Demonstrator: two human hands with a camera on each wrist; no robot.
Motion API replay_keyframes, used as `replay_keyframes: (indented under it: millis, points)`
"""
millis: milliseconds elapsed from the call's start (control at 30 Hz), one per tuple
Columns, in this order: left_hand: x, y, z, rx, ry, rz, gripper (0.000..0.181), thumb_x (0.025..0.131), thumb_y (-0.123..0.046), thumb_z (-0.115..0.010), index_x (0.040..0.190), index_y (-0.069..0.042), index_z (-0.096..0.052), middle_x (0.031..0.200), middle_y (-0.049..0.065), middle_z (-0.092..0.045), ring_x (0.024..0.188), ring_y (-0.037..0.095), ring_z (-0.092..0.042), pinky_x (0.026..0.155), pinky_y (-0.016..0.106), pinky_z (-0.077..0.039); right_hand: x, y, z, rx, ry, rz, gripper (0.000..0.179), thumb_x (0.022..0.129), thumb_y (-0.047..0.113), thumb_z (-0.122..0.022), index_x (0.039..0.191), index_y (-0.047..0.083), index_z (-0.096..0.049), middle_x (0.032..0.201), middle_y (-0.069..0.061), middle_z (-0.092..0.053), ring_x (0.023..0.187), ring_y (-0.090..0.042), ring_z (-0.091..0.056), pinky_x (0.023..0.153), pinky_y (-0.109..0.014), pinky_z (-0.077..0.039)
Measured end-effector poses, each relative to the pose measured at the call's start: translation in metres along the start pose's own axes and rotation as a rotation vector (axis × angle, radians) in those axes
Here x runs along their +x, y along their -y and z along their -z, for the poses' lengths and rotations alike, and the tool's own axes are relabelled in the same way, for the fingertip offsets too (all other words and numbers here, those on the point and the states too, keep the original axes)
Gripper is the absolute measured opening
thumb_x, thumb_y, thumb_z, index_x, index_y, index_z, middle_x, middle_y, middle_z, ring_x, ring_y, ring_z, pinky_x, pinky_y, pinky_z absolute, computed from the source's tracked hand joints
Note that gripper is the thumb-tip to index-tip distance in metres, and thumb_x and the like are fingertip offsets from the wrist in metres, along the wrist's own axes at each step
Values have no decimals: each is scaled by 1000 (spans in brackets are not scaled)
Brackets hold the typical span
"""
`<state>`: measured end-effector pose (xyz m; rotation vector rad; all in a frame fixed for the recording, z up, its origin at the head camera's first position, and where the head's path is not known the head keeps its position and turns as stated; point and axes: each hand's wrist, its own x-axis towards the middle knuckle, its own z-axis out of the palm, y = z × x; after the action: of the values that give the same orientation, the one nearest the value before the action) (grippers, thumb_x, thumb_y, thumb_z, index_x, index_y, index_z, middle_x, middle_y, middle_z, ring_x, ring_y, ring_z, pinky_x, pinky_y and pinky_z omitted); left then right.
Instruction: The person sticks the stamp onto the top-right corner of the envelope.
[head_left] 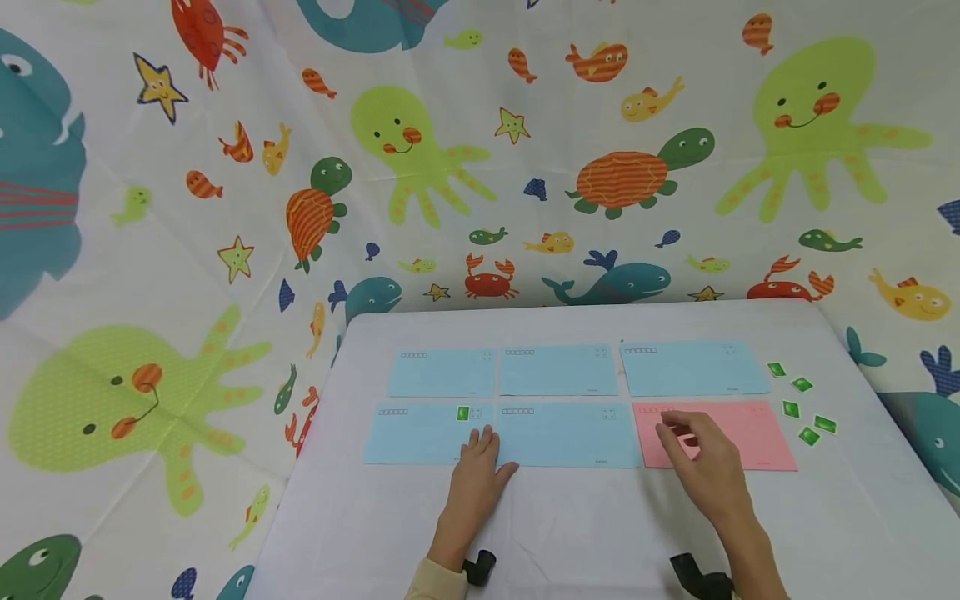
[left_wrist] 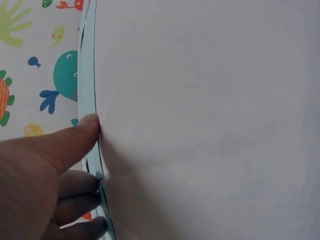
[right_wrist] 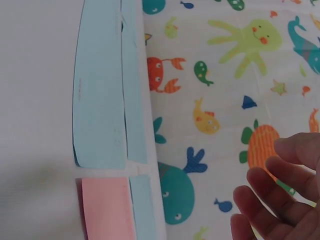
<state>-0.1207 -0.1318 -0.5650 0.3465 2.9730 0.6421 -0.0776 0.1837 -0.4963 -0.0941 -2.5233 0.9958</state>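
Note:
In the head view my left hand [head_left: 477, 471] rests on the lower edge of the front left blue envelope [head_left: 412, 437], fingers extended and thumb out to the right. A small green stamp [head_left: 463, 412] lies on that envelope, beside the printed square at its upper right. My right hand [head_left: 705, 462] hovers over the pink envelope [head_left: 761, 433] at the front right, covering part of it. Its fingers are loosely bent, and the right wrist view shows nothing between the fingers [right_wrist: 262, 192]. Several loose green stamps [head_left: 791, 409] lie right of the pink envelope.
More blue envelopes stand in two rows: front middle [head_left: 566, 442], back left [head_left: 441, 375], back middle [head_left: 558, 375] and back right [head_left: 693, 371]. All lie flat on a white-covered table [head_left: 570, 533]. Behind it hangs a sea-animal cloth [head_left: 450, 250].

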Motion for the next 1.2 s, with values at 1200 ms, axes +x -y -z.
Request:
replay_keyframes:
  millis: [1200]
  points:
    - [0, -3, 2, -41, -2, 6, 62, 93, -33, -70, 136, 10, -56, 147, 27, -51, 141, 46, -43, 111, 62, -39, 8, -28, 33, -64, -59, -174, 33, 94, 14, -69, 124, 1, -65, 119, -20, -63, 99, -35, -61, 70, -2, -32]
